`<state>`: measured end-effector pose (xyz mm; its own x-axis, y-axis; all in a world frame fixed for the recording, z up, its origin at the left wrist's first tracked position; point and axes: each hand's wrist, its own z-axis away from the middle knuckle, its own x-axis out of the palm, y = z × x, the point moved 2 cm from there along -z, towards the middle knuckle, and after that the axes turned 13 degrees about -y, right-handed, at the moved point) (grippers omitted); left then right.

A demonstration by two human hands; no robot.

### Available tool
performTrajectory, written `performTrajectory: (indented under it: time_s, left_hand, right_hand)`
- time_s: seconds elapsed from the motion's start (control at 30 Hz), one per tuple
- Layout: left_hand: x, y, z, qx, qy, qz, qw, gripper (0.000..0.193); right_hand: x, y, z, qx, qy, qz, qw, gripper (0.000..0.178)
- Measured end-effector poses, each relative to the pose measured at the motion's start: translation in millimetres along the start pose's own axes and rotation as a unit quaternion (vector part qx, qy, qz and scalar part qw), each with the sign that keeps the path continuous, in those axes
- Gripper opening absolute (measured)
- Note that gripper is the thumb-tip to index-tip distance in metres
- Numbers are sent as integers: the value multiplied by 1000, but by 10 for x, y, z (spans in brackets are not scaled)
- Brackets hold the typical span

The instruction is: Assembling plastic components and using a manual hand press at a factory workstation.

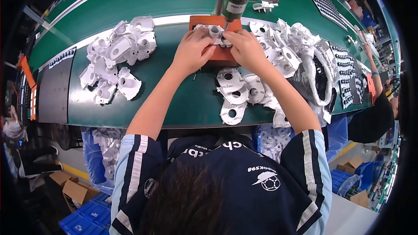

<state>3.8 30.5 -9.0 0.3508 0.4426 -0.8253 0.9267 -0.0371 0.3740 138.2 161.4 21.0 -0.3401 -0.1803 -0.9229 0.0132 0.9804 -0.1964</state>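
Observation:
A white plastic housing with a round tube sits on an orange block beneath the head of a green bench press. My left hand grips its left side, fingertips at the upper edge. From the right, my right hand pinches the housing close to the press's thin spindle. What lies under my right fingertips is too small to make out. Just below that hand, several flat white housings with round holes lie on the green bench.
To the left, a pile of white housings stands beside a dark board. Another heap lies right, near a plastic bag of black parts and trays of small black pieces. Filled blue-lined bins stand below. A co-worker's arm shows far right.

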Motion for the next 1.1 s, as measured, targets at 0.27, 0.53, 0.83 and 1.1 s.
performTrajectory:
  time_s: [0.27, 0.53, 0.83, 1.1]
  left_hand:
    - [14, -12, 15, -12, 11, -6, 1000, 20]
    - [12, 16, -12, -4, 5, 8, 1000, 21]
    - [21, -6, 12, -42, 15, 12, 999, 23]
    - [5, 14, -6, -17, 12, 13, 1000, 24]
  right_hand:
    - [-11, -55, -68, -28, 29, 62, 997, 23]
    - [176, 136, -114, 80, 71, -168, 980, 15]
    - [144, 136, -174, 73, 63, -147, 984, 16]
    - [143, 181, -163, 66, 74, -98, 990, 14]
